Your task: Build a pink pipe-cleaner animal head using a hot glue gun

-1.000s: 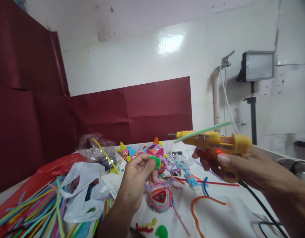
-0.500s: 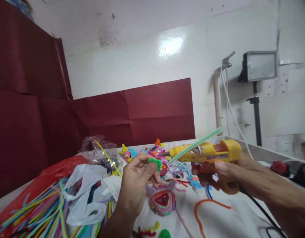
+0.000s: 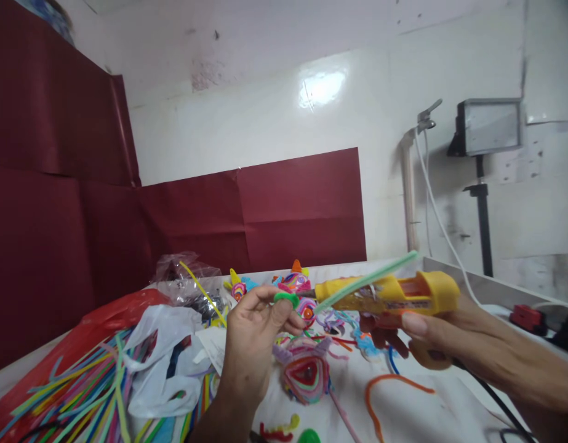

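Observation:
Between its thumb and fingers, my left hand (image 3: 253,335) pinches a small green coil (image 3: 287,299). My right hand (image 3: 431,326) grips a yellow glue gun (image 3: 385,294), whose metal nozzle points left and is at the coil's right edge; whether they touch I cannot tell. A pale green pipe cleaner (image 3: 369,280) slants up to the right in front of the gun. Below my hands a pink and red triangular coiled piece (image 3: 306,372) lies on the white table (image 3: 417,409).
Many coloured pipe cleaners (image 3: 80,387) and a white plastic bag (image 3: 161,363) lie at left. Colourful coiled figures (image 3: 295,281) are behind my hands. An orange pipe cleaner (image 3: 371,394) curves at right. A lamp (image 3: 491,126) stands by the wall.
The glue gun's nozzle has come closer to the green coil, and the gun now sits a little more level. The whole view has shifted slightly.

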{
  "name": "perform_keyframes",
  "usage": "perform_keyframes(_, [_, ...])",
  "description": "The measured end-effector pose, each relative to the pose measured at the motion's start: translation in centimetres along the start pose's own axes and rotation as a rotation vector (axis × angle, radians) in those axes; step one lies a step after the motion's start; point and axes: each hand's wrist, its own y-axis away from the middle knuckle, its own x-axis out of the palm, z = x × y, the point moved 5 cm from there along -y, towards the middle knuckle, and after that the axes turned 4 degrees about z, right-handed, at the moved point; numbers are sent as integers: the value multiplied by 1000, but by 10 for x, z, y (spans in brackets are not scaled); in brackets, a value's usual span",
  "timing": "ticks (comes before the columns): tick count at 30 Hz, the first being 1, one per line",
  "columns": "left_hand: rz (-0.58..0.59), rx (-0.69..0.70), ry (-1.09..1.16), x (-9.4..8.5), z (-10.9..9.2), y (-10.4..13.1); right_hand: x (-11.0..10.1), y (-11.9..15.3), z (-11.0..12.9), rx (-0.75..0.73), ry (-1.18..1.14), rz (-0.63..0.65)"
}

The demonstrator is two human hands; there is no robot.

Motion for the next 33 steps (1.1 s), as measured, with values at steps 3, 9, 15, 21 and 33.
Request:
perform_keyframes(3, [-9, 23, -15, 0, -1, 0, 5, 0, 7, -37, 21, 87])
perform_keyframes(9, [-30, 40, -29, -1, -1, 0, 8, -2, 9, -29, -20, 113])
perform_keyframes(15, [-41, 30, -21, -1, -1, 0, 9, -4, 5, -13, -66, 126])
perform_keyframes(21, [-47, 43, -29, 0, -1, 1, 10, -3, 9, 41, -96, 103])
perform_keyframes(33, [-32, 49, -23, -3, 1, -1, 10, -2, 10, -3, -31, 94])
